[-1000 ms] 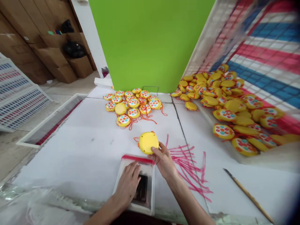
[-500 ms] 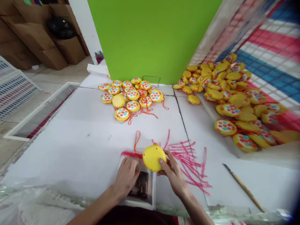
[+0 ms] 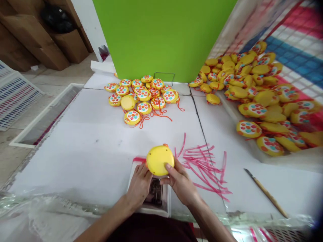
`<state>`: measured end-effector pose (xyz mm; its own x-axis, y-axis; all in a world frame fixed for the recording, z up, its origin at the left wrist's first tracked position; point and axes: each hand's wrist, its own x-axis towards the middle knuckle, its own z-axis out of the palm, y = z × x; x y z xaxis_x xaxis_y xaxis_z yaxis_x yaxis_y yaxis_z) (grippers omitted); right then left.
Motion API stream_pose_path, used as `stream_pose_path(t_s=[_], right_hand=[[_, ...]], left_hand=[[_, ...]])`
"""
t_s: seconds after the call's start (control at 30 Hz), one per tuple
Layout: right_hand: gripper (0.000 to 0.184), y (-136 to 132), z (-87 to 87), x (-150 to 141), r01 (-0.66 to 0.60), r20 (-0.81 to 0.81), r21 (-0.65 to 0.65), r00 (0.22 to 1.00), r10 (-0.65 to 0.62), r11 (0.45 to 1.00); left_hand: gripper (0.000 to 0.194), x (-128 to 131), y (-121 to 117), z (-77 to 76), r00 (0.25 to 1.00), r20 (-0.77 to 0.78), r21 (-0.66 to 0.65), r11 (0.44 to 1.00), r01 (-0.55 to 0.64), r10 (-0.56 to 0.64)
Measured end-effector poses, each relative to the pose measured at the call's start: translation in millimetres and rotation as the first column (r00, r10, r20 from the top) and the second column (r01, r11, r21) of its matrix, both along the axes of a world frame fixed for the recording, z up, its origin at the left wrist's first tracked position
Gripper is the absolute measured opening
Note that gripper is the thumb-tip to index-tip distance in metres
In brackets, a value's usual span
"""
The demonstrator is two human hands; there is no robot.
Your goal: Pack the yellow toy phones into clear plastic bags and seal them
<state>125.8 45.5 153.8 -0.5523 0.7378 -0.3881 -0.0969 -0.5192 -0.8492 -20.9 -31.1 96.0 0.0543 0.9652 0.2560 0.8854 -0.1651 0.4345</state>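
**Toy over the ink pad**

Now my right hand [image 3: 180, 183] pinches the yellow toy phone [image 3: 159, 160] by its rim, plain back up, above the ink pad tray [image 3: 165, 210] at the table's near edge. My left hand [image 3: 139, 185] rests flat on the tray, holding nothing. Hard, light, smooth plastic; I'd judge the rim the safest hold.

Plain yellow toy disc [image 3: 159, 160], unpatterned on the face shown, at the fingertips of the right hand [image 3: 179, 181]. Beneath the left hand [image 3: 139, 187], a clear bag [image 3: 165, 205] with a red strip along its far edge and a black block inside. Just right of the right hand, loose pink strips [image 3: 204, 164] on the white table [image 3: 83, 151]. Well beyond both hands, yellow discs [image 3: 142, 97] dotted red, orange and light blue on white, with orange cords, before a solid green panel [image 3: 161, 37].
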Motion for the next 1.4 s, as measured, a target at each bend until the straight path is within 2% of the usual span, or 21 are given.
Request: stream_pose_path(t_s=[0.07,0.13,0.2,0.27,0.3,0.37,0.4,0.47,0.53,0.6,0.63,0.7,0.77,0.87,0.93,1.0,1.07,1.13,1.23,1.33,1.4], right_hand=[[0.045,-1,-3.4,-8,-0.075,0.169,0.244,0.985,0.034,0.967],[0.039,-1,-6.7,-9,-0.274,0.361,0.457,0.927,0.105,0.846],[0.036,1,-9.1,-6,-0.455,0.493,0.563,0.855,0.161,0.690],[0.036,4,-9.4,-3,-0.552,0.567,0.585,0.802,0.187,0.594],[0.035,6,-8.6,-2,-0.573,0.588,0.583,0.787,0.188,0.575],[0.034,9,-5.4,-1,-0.578,0.611,0.572,0.774,0.168,0.581],[0.033,11,-3.5,-2,-0.574,0.616,0.565,0.772,0.160,0.593],[0.032,12,-0.1,-3,-0.568,0.616,0.560,0.772,0.155,0.604],[0.033,12,2.0,-3,-0.565,0.610,0.566,0.777,0.155,0.600],[0.035,13,3.6,-4,-0.568,0.615,0.575,0.775,0.147,0.589],[0.036,14,4.5,-3,-0.575,0.625,0.579,0.769,0.138,0.578],[0.037,19,7.2,-3,-0.615,0.661,0.589,0.740,0.125,0.525],[0.033,24,10.3,-4,-0.705,0.726,0.580,0.674,0.134,0.408],[0.033,28,12.7,-7,-0.849,0.844,0.508,0.524,0.113,0.146],[0.029,27,12.1,-11,-0.871,0.871,0.489,0.490,0.023,0.047],[0.017,23,10.5,-18,-0.843,0.844,0.536,0.533,-0.059,0.044],[0.012,18,8.6,-25,-0.794,0.798,0.603,0.597,-0.082,0.083],[0.013,14,6.5,-32,-0.758,0.767,0.641,0.639,-0.064,0.118],[0.011,11,3.7,-42,-0.743,0.753,0.655,0.656,-0.046,0.134],[0.009,9,1.5,-48,-0.758,0.769,0.638,0.638,-0.048,0.137],[0.008,9,0.1,-50,-0.771,0.780,0.625,0.624,-0.056,0.120]], left_hand=[[0.020,2,-3,0.9,0.998,-0.055,0.020,1.000,-0.009,0.011],[0.018,4,-6,5.4,0.997,-0.073,0.037,0.999,-0.008,0.010],[0.017,5,-9,13.7,0.999,-0.038,0.055,0.998,0.004,-0.002],[0.014,0,-13,24.3,1.000,0.025,0.091,0.996,0.005,-0.007],[0.013,-4,-14,29.8,0.998,0.062,0.114,0.993,-0.014,0.007],[0.012,-17,-17,39.9,0.980,0.171,0.119,0.985,-0.123,0.102],[0.012,-24,-17,44.1,0.949,0.248,0.068,0.973,-0.220,0.197],[0.014,-36,-14,49.9,0.809,0.417,-0.159,0.909,-0.385,0.415],[0.020,-42,-8,52.0,0.627,0.554,-0.422,0.834,-0.356,0.548],[0.021,-42,0,51.2,0.513,0.643,-0.538,0.813,-0.225,0.568],[0.020,-40,4,50.3,0.491,0.669,-0.545,0.817,-0.188,0.559],[0.019,-35,8,48.5,0.494,0.673,-0.528,0.825,-0.201,0.551],[0.018,-31,9,47.2,0.511,0.669,-0.505,0.834,-0.220,0.540],[0.019,-30,8,46.2,0.495,0.690,-0.504,0.842,-0.193,0.527],[0.019,-30,8,45.4,0.436,0.725,-0.522,0.838,-0.158,0.534],[0.021,-30,8,43.8,0.360,0.770,-0.526,0.843,-0.110,0.527],[0.025,-29,7,41.3,0.291,0.805,-0.522,0.850,-0.071,0.518],[0.030,-28,3,38.0,0.261,0.814,-0.521,0.851,-0.063,0.518],[0.032,-26,-4,33.6,0.285,0.794,-0.533,0.840,-0.099,0.537],[0.032,-24,-8,34.2,0.350,0.754,-0.541,0.827,-0.150,0.556],[0.030,-22,-7,38.1,0.408,0.738,-0.535,0.834,-0.134,0.538]])
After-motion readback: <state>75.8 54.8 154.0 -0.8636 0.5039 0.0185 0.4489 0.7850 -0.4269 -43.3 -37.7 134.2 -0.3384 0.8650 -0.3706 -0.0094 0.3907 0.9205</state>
